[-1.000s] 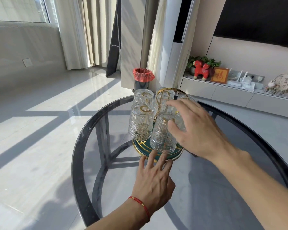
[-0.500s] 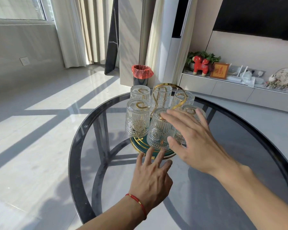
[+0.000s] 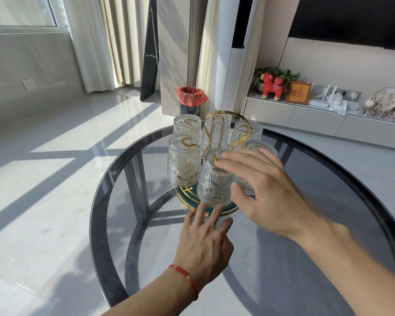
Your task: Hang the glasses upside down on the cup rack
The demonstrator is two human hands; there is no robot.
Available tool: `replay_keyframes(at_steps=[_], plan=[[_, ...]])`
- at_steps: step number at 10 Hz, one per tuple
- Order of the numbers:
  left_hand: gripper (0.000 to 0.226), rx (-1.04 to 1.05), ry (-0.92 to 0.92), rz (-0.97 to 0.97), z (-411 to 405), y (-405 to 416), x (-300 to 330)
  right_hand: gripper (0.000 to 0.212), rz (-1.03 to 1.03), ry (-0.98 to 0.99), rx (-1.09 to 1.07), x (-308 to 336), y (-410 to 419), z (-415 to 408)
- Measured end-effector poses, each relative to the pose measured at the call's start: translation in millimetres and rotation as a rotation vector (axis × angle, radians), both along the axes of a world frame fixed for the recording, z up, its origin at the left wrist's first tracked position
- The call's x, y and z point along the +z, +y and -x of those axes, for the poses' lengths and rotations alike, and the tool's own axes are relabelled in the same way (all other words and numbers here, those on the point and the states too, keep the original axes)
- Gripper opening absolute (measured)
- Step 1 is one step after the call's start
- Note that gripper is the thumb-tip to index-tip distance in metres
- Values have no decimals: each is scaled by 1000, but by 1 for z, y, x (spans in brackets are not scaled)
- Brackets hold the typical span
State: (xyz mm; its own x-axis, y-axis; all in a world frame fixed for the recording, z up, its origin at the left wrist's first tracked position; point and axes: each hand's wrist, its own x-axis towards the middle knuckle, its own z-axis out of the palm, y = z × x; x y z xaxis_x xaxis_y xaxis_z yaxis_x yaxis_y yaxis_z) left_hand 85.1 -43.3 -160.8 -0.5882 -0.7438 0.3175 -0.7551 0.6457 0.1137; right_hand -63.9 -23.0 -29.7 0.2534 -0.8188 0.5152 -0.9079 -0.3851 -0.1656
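Glasses point(image 3: 216, 179): 6 ribbed, clear, inverted on gold rack point(image 3: 224, 119); right hand point(image 3: 267, 190) cups nearest, left hand point(image 3: 205, 242) spread, empty.

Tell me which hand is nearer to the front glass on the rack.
Right. The right hand wraps the front glass, fingers over its top and thumb at its side. The left hand sits below it, fingertips at the rack's base.
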Motion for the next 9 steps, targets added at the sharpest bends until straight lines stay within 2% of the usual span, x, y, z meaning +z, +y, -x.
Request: replay_keyframes(at_steps=[6, 9], plan=[[41, -9, -10, -15, -2, 0, 4, 45, -9, -1, 54, -3, 2, 4], [42, -169, 50, -113, -21, 25, 11, 39, 209, -113, 86, -9, 27, 15]])
